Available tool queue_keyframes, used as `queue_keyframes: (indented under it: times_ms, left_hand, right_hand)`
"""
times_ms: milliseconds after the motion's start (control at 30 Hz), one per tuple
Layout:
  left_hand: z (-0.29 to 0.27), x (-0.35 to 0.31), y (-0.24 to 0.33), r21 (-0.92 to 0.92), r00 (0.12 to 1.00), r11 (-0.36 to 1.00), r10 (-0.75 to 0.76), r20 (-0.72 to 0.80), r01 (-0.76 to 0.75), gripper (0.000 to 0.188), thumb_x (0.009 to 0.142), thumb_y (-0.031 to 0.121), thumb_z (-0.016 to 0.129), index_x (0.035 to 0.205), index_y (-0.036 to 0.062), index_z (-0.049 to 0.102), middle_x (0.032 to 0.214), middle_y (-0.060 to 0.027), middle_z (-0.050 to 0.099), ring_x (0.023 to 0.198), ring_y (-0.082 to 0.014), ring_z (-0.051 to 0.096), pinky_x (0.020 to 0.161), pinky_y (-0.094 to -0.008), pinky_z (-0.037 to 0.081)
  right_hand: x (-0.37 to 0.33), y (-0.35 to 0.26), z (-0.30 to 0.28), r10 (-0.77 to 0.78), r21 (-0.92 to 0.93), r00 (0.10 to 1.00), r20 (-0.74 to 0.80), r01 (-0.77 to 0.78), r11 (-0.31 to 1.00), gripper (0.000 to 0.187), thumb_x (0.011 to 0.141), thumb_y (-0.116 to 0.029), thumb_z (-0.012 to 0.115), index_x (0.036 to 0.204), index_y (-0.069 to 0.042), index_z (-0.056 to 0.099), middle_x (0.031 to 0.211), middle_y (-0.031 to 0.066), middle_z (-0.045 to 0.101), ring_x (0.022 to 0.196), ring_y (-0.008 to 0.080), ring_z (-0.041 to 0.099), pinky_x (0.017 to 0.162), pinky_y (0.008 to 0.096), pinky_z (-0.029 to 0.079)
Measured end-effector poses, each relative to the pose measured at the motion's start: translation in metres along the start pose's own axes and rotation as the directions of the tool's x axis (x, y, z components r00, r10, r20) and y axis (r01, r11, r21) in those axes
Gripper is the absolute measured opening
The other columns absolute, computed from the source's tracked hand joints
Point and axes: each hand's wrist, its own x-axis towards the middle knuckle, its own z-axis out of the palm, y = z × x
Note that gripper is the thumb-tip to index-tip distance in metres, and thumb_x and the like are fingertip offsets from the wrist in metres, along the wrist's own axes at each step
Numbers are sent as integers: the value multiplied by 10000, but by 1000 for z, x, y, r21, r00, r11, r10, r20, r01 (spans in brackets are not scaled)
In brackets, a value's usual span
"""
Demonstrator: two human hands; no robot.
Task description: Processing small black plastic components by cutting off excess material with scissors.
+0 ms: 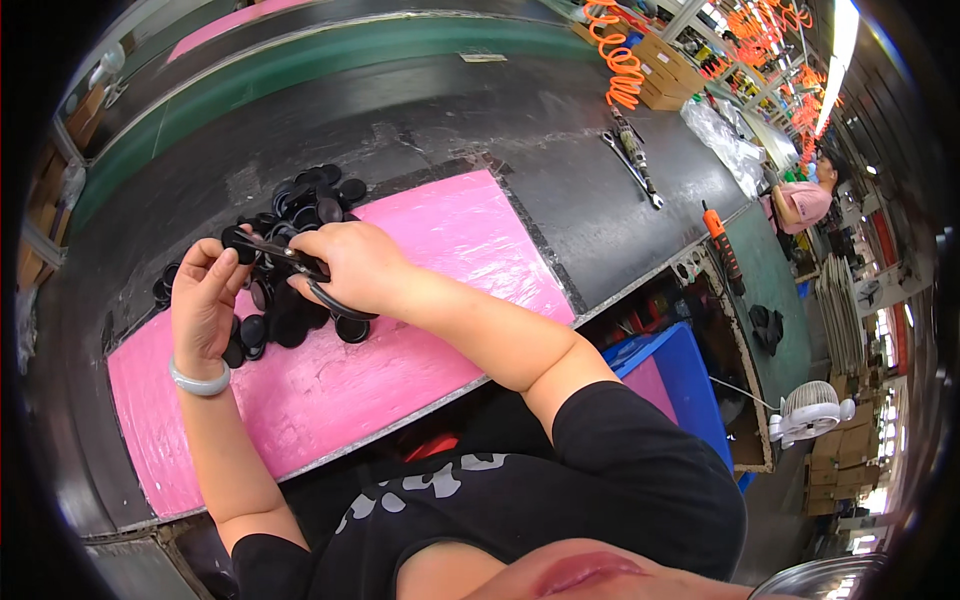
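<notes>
Glasses (820, 577) foremost — black disc (230, 239) pinched in left hand (205, 300).

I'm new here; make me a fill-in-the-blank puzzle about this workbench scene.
The right hand holds a pair of ____.
The left hand pinches a round piece coloured ____.
The mat near the hands is coloured ____.
The nearest coiled hose is coloured ____.
Missing words: scissors; black; pink; orange.

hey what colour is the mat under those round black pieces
The mat is pink, as the head view shows.
</notes>
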Motion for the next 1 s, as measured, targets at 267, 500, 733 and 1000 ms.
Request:
queue_keyframes:
  times_ms: [267, 500, 733, 1000]
  left_hand:
    - [-6, 0, -5, 278, 980, 944, 195, -37, -177, 281, 902, 9, 644, 722, 85, 442, 1079, -134, 656, 921, -148, 626, 879, -276, 510]
    - [-17, 1, -3, 257, 979, 950, 196, -60, -175, 309, 895, 14, 666, 710, 100, 434, 957, -43, 637, 860, -91, 585, 815, -220, 476]
    - [-15, 3, -4, 86, 982, 986, 151, -114, -142, 144, 928, 67, 613, 1063, 17, 623, 1145, -108, 645, 1037, -164, 633, 903, -261, 523]
    - [-8, 2, -1, -168, 993, 980, 99, -66, -109, 301, 921, 158, 589, 1148, -38, 616, 1274, -177, 590, 1125, -215, 600, 987, -327, 474]
  right_hand:
    - [-1, 5, -1, -34, -10, 999, 7, 34, 999, 438, 739, -327, 738, 1090, -77, 663, 858, 123, 642, 865, 326, 623, 821, 444, 470]
    - [1, 2, 4, -44, 64, 999, 24, 42, 997, 311, 766, -309, 707, 941, -52, 695, 766, 153, 658, 743, 345, 646, 695, 439, 502]
    - [1, 2, 9, -79, 91, 996, -30, 82, 992, 241, 768, -278, 702, 828, -44, 687, 681, 168, 642, 678, 356, 646, 625, 446, 499]
    - [-2, -5, 5, 27, 392, 993, 113, -69, 917, 328, 798, -305, 730, 926, -6, 691, 714, 144, 661, 667, 238, 660, 625, 353, 502]
